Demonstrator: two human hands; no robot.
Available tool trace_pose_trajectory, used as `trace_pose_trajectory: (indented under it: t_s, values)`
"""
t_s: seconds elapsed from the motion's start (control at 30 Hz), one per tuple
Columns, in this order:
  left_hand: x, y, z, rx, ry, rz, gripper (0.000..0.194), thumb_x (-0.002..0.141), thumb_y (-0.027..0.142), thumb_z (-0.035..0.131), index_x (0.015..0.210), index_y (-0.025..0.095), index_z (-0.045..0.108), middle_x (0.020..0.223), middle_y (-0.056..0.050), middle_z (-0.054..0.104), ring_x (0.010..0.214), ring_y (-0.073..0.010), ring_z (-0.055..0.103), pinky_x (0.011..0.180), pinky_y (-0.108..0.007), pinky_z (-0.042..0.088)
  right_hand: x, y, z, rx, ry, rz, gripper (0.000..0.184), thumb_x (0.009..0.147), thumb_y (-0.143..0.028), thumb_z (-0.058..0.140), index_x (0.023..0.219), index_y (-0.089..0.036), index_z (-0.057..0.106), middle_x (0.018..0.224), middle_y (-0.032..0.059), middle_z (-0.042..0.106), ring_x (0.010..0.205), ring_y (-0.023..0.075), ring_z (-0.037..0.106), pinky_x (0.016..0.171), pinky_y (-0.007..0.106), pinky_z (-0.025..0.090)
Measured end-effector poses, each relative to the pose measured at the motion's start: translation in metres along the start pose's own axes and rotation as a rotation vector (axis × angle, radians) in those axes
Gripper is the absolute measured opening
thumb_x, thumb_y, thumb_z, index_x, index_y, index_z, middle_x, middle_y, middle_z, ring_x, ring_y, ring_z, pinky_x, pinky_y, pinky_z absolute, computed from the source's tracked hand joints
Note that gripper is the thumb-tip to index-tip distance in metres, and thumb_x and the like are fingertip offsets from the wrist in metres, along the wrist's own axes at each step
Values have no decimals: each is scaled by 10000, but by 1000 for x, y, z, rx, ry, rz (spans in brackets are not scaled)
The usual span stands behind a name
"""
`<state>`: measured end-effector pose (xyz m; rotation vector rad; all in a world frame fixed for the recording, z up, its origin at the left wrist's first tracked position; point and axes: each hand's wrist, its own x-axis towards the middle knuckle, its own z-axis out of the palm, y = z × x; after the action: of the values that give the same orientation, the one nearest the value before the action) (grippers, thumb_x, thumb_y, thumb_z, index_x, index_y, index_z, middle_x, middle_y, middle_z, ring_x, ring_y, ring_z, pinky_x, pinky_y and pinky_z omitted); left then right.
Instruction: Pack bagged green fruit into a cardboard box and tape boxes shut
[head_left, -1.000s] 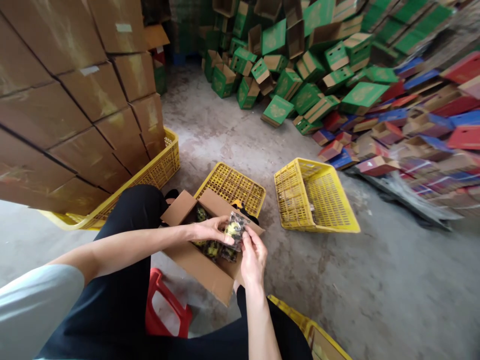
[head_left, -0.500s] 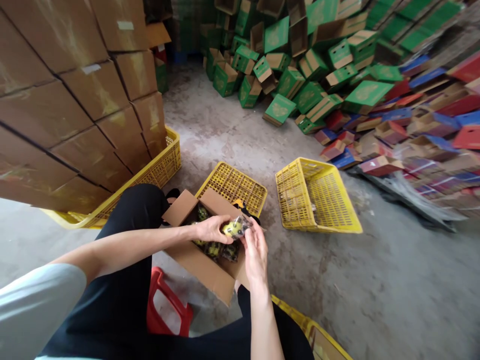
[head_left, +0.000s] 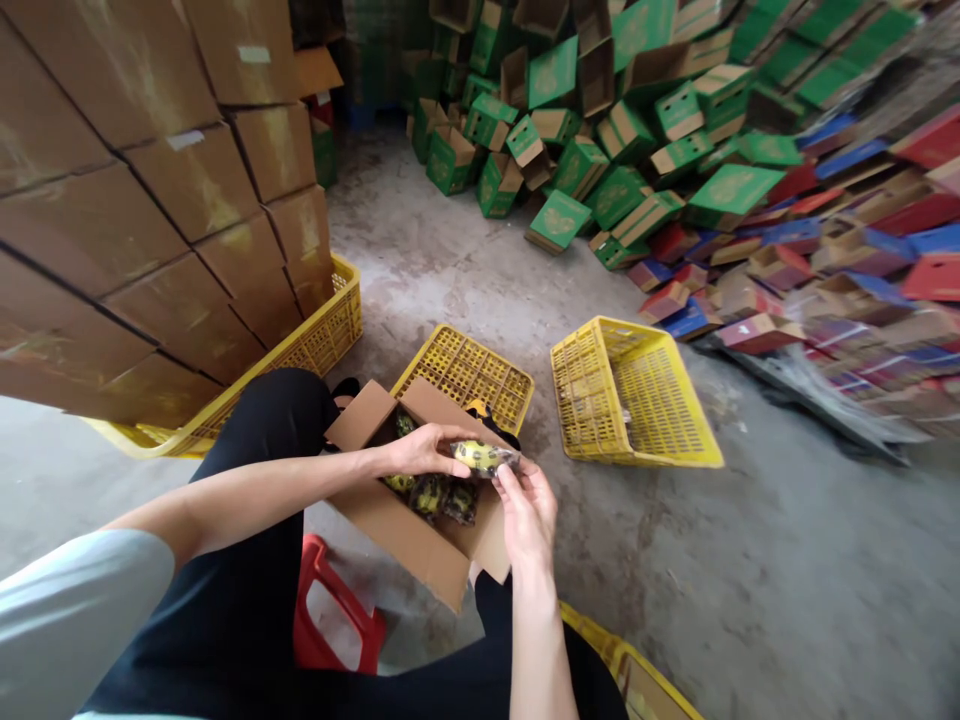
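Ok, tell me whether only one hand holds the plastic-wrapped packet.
No: the left hand holds one end of the plastic-wrapped packet and the right hand the other, above the open carton.

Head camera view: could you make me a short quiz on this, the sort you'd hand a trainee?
1. Multiple choice: what colour is the plastic crate ahead and to the right of the hands?
a) blue
b) yellow
c) green

2. True or false: the left hand and the right hand both have fingers on the same clear packet.

3. Fill in the blank: similar packets lie inside an open ______.

Key:
1. b, yellow
2. True
3. cardboard box
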<state>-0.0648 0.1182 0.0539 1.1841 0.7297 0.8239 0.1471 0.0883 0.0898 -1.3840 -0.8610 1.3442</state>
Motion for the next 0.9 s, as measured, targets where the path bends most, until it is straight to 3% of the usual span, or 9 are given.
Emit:
trace_pose_trajectory:
  t_s: [0.1,0.27,0.37,0.53,0.67,0.77,0.83,0.9]
  values:
    - [0,2,-1,-29,-11,-28,706,772,490,870,1356,141,680,1195,-114,756,1101,-293,709,981,-377,533,2,0,-2,0,-7,10,382,705,-412,891,1007,-233,742,1046,43,767,904,193,694,813,326,552]
    - [-2,9,-4,38,25,-17,657,741,488,891,1269,129,734,1152,-107,763,1049,-275,711,940,-343,537,5,6,-6,-80,-27,-57,430,771,-444,850,1127,-226,745,1157,75,765,1079,240,689,986,383,521]
    - [-3,9,-2,22,13,-45,632,737,480,897,1239,129,742,1120,-113,765,994,-252,717,907,-333,542,5,8,-7,-103,6,-47,391,791,-503,816,1033,-198,776,1080,86,784,1017,251,703,930,379,545]
    - [-3,5,5,-224,12,-68,756,724,455,916,1370,165,650,1196,-122,740,1027,-222,710,938,-336,531,4,10,-7,-117,85,-25,426,777,-555,810,977,-179,797,993,95,795,878,241,711,791,358,581]
    - [-3,8,5,-292,62,-172,672,701,506,918,1223,135,714,1089,-117,753,907,-198,718,805,-287,546,6,14,-7,-120,107,-38,476,786,-579,790,1017,-163,793,1021,119,794,907,261,722,831,386,588]
    - [-3,10,4,-343,81,-220,630,701,547,906,1127,116,730,1008,-106,756,810,-175,715,741,-270,545,6,9,-6,-148,58,-102,542,823,-545,772,1239,-199,729,1227,124,747,1103,282,701,966,425,563]
    - [-3,10,3,-393,94,-228,622,713,554,898,1114,113,719,974,-102,756,768,-162,716,723,-264,545,2,2,-5,-213,-29,-167,630,835,-501,780,1397,-256,638,1449,114,626,1299,295,611,1070,440,519]
    - [-3,9,2,-436,107,-227,627,723,545,898,1143,126,694,976,-103,757,764,-164,731,716,-263,552,-2,-6,-2,-299,-143,-231,658,816,-458,812,1426,-302,618,1601,79,474,1437,301,493,1147,436,470]
